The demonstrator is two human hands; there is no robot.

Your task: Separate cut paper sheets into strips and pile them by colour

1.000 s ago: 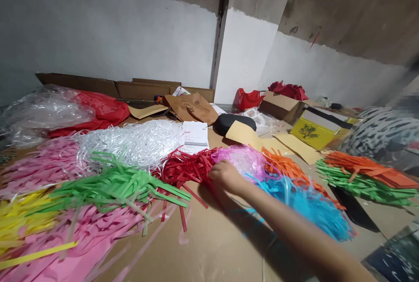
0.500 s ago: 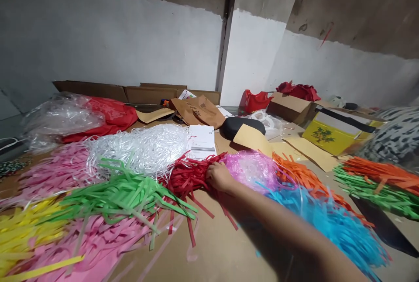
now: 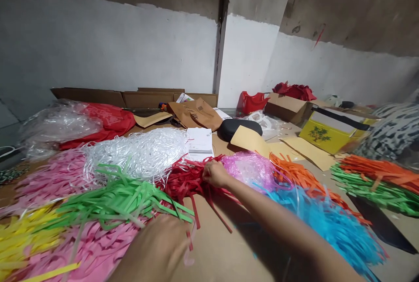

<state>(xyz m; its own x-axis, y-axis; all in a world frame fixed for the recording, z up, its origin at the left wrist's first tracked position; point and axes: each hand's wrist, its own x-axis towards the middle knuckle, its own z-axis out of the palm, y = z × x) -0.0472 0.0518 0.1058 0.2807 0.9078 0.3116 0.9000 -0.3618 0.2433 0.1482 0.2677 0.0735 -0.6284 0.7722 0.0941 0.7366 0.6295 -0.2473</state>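
My right hand [image 3: 214,173] reaches forward over the brown table [image 3: 219,251] and closes on a bunch of red paper strips [image 3: 185,178] in the middle of the spread. My left hand [image 3: 157,249] is low at the bottom edge, blurred, touching the lower ends of the red strips next to the green strips [image 3: 121,194] and the pink paper strips [image 3: 94,247]. Whether it grips anything is unclear. A shiny pink shredded pile [image 3: 250,169] lies just right of my right hand.
Around lie white shredded strips [image 3: 137,151], yellow strips [image 3: 22,234], blue strips [image 3: 330,225], orange strips [image 3: 301,177], a further green and orange stack [image 3: 376,181], a yellow box [image 3: 324,133], cardboard boxes [image 3: 283,107], a brown paper bag [image 3: 196,114], clear plastic bags [image 3: 55,122] and a patterned fabric [image 3: 393,129].
My right hand has slid a little left into the red strips and closed on them. My left hand has come into view at the bottom edge.
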